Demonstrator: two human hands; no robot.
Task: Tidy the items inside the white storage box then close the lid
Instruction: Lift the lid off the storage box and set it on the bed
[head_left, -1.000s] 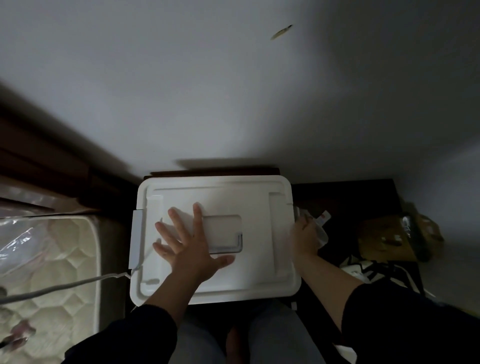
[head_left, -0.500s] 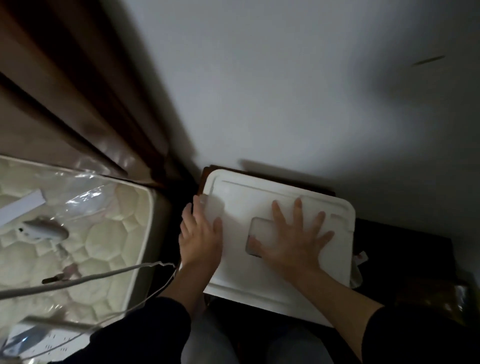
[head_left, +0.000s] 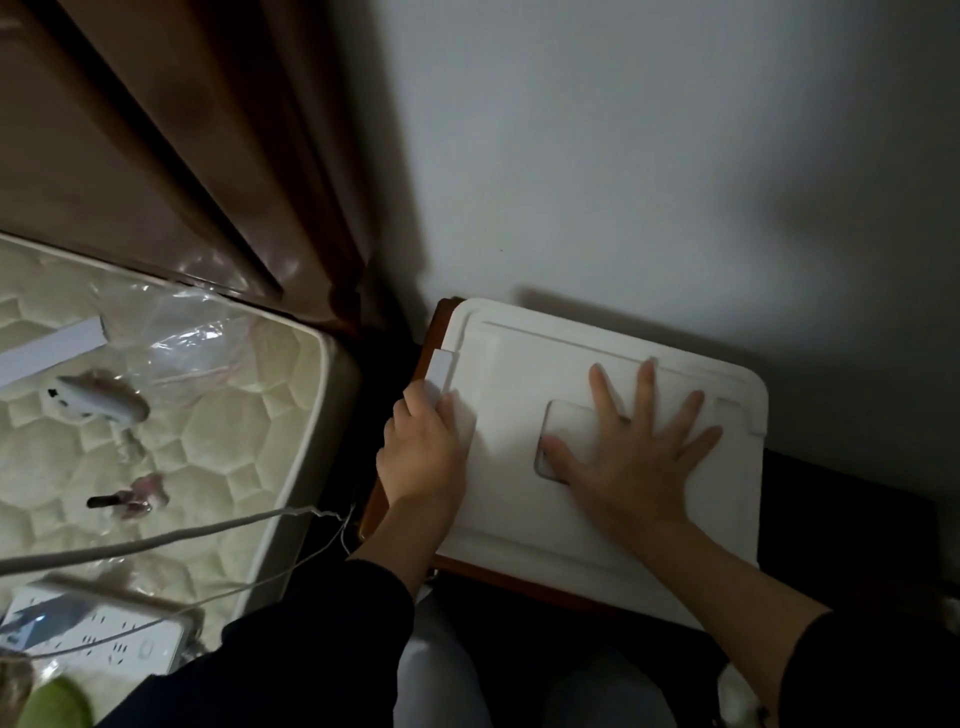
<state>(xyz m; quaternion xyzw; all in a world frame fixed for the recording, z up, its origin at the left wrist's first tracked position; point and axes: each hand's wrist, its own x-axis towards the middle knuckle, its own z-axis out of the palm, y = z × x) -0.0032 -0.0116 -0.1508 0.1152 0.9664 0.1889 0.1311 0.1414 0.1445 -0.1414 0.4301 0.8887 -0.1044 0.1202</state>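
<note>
The white storage box stands against the wall with its lid down on it, so nothing inside shows. My right hand lies flat on the middle of the lid, fingers spread over the recessed panel. My left hand is at the lid's left edge, fingers curled round the white side latch. The box rests on a brown wooden surface.
A mattress wrapped in plastic lies to the left, with small objects, a cable and a white power strip on it. Brown curtains hang behind it. The white wall is directly behind the box. The floor to the right is dark.
One second ago my left hand pressed the lid's middle and my right was at its right side. Now my right hand presses the middle and my left grips the left latch. The view swung left.
</note>
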